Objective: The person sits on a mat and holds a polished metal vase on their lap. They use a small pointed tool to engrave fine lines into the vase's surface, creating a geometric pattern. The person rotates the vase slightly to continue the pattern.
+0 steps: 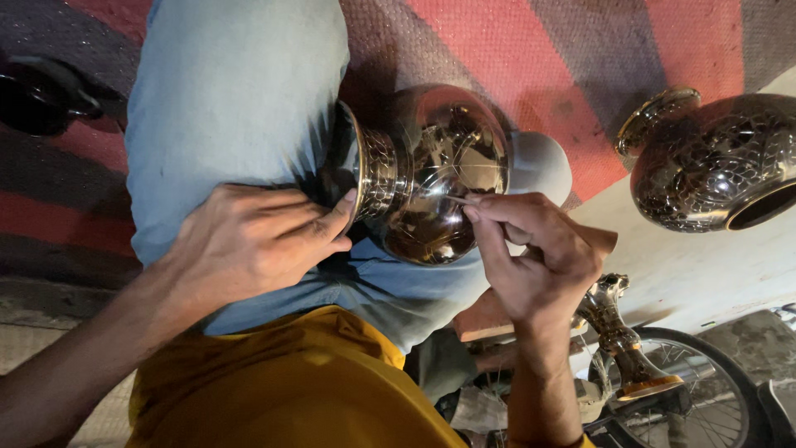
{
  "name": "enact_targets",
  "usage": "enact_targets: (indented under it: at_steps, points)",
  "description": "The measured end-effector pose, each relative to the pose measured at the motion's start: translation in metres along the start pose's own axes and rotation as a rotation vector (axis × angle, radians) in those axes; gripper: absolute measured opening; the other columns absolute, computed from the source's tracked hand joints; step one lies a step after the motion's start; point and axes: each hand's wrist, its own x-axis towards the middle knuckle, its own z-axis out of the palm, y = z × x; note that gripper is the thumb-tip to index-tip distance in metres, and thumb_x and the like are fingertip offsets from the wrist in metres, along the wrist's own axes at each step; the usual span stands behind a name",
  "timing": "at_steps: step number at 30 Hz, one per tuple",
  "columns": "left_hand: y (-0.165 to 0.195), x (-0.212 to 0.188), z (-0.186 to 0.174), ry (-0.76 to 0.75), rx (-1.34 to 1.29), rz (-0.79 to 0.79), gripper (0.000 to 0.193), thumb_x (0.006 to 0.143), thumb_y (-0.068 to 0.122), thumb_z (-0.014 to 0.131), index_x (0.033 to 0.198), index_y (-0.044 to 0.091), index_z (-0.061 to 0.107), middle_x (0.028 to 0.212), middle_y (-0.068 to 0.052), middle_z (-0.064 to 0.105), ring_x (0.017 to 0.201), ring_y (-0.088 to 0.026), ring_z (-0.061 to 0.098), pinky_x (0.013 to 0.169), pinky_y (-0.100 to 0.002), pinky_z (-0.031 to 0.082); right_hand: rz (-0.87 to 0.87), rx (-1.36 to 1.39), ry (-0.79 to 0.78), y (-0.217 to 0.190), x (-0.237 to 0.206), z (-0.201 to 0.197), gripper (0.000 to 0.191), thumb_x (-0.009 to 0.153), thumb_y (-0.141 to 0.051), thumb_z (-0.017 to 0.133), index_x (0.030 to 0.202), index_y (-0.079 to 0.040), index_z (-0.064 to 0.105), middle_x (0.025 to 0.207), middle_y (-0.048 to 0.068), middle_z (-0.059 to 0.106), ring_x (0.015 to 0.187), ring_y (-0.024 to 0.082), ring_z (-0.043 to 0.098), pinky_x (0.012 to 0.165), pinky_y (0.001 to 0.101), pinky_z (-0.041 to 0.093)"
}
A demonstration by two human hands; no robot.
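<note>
Two hands work on one shiny metal vase (431, 178) that lies on its side across the person's lap, resting on the blue-trousered knee (232, 108). The left hand (249, 245) steadies it, thumb pressed against the patterned neck, the grip half closed around the base end. The right hand (535, 253) pinches a thin tool (458, 200) between fingertips, a narrow grip, its tip touching the vase's polished belly. A second vase (713, 162), dark and engraved, lies well apart to the right on a pale slab (705, 274). A striped red rug (531, 50) covers the floor behind.
</note>
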Motion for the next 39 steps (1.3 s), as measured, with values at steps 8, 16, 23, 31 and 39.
enact_targets:
  at_steps: [8, 16, 23, 31, 39]
  points:
    - [0.001, 0.003, -0.003, 0.013, -0.012, 0.016, 0.056, 0.081, 0.025, 0.086, 0.126, -0.003, 0.067, 0.07, -0.002, 0.068, 0.06, -0.016, 0.065, 0.05, -0.032, 0.053, -0.052, 0.018, -0.073, 0.003, 0.005, -0.006, 0.018, 0.091, 0.012, 0.08, 0.102, 0.0, 0.071, 0.102, 0.014, 0.077, 0.089, 0.018, 0.079, 0.076, 0.024, 0.065]
    - [0.002, 0.003, 0.0, 0.018, -0.01, 0.013, 0.053, 0.083, 0.025, 0.086, 0.124, -0.003, 0.068, 0.069, -0.003, 0.068, 0.059, -0.014, 0.064, 0.049, -0.03, 0.052, -0.137, 0.052, -0.13, 0.011, 0.011, -0.01, 0.02, 0.088, 0.012, 0.081, 0.099, -0.001, 0.07, 0.099, 0.014, 0.077, 0.092, 0.02, 0.079, 0.077, 0.0248, 0.065]
    - [0.002, 0.002, -0.003, 0.012, 0.004, 0.011, 0.052, 0.083, 0.024, 0.085, 0.123, -0.003, 0.068, 0.068, -0.002, 0.067, 0.059, -0.015, 0.064, 0.049, -0.031, 0.053, -0.151, 0.016, -0.197, 0.007, 0.017, -0.014, 0.017, 0.086, 0.009, 0.082, 0.095, -0.001, 0.073, 0.099, 0.01, 0.077, 0.092, 0.019, 0.078, 0.077, 0.0264, 0.063]
    - [0.001, 0.002, -0.002, 0.029, -0.013, 0.019, 0.052, 0.084, 0.024, 0.085, 0.125, -0.002, 0.067, 0.069, -0.002, 0.067, 0.059, -0.015, 0.063, 0.05, -0.031, 0.053, -0.17, 0.006, -0.281, 0.006, 0.023, -0.02, 0.016, 0.083, 0.008, 0.083, 0.091, -0.002, 0.074, 0.097, 0.01, 0.077, 0.091, 0.02, 0.077, 0.08, 0.0291, 0.062]
    - [0.0, 0.0, 0.0, 0.016, 0.003, 0.016, 0.055, 0.083, 0.026, 0.086, 0.127, -0.002, 0.067, 0.066, -0.001, 0.066, 0.057, -0.014, 0.062, 0.048, -0.032, 0.052, -0.219, 0.05, -0.365, 0.017, 0.024, -0.024, 0.016, 0.081, 0.005, 0.083, 0.089, -0.004, 0.074, 0.096, 0.009, 0.077, 0.091, 0.019, 0.077, 0.081, 0.0305, 0.063]
